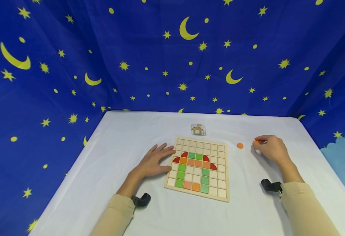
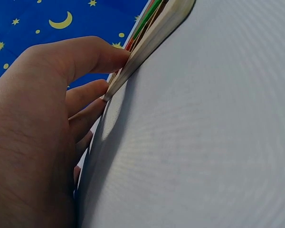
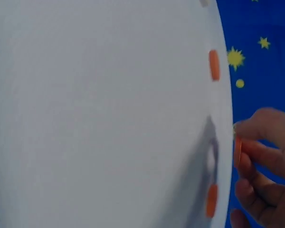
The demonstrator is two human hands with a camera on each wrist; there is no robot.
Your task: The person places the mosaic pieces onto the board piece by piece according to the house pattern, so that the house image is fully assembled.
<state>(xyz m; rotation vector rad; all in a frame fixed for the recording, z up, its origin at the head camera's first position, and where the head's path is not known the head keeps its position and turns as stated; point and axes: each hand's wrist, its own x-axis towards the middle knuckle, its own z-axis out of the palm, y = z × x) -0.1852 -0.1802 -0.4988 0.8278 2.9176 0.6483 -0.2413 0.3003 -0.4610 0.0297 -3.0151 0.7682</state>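
My right hand [image 1: 272,149] is above the table on the right, pinching a thin orange piece [image 3: 237,151] between thumb and fingers. Below it in the right wrist view lies another orange piece [image 3: 212,201], and farther off a round orange piece [image 1: 240,145] rests on the cloth. A square wooden grid board [image 1: 226,177] lies mid-table, bearing red rounded pieces and green, orange and pinkish squares that form a mushroom-like figure. With fingers spread, my left hand [image 1: 156,162] touches the board's left edge; its thumb meets the rim in the left wrist view.
Behind the board lies a small card [image 1: 198,129] printed with a coloured grid figure. White cloth [image 1: 149,216] covers the table. A blue curtain [image 1: 160,52] with yellow moons and stars hangs behind and at the sides. Each wrist wears a black device [image 1: 141,200].
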